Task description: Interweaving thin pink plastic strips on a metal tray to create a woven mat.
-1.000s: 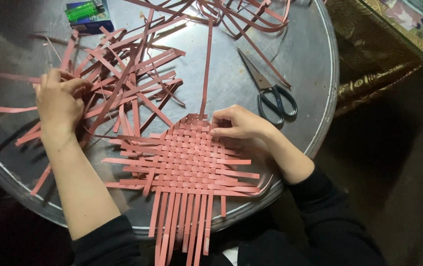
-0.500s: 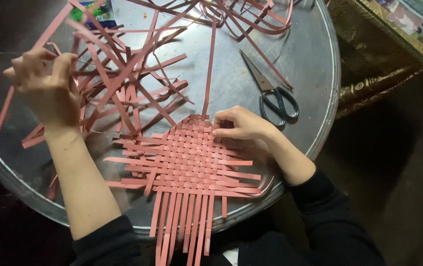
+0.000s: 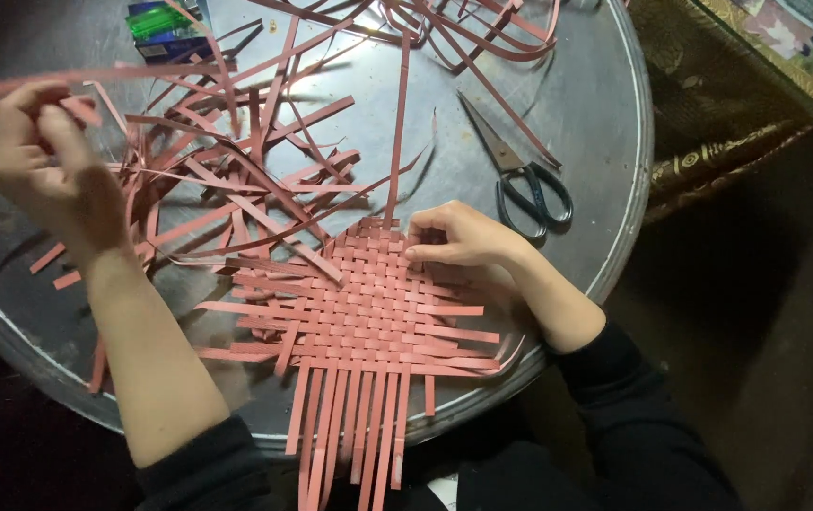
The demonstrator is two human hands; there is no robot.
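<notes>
Lifted since half a second ago, the left hand (image 3: 42, 180) now sits at the upper left of the frame, fingers pinched on a long pink strip (image 3: 94, 74) running off the left edge. Loose strips (image 3: 236, 170) clutter the round metal table (image 3: 605, 123) beside it. At centre lies the flat, pink woven mat (image 3: 359, 312), the right hand (image 3: 463, 237) pressing its upper edge with curled fingers. Black-handled scissors (image 3: 524, 185) lie at the right.
</notes>
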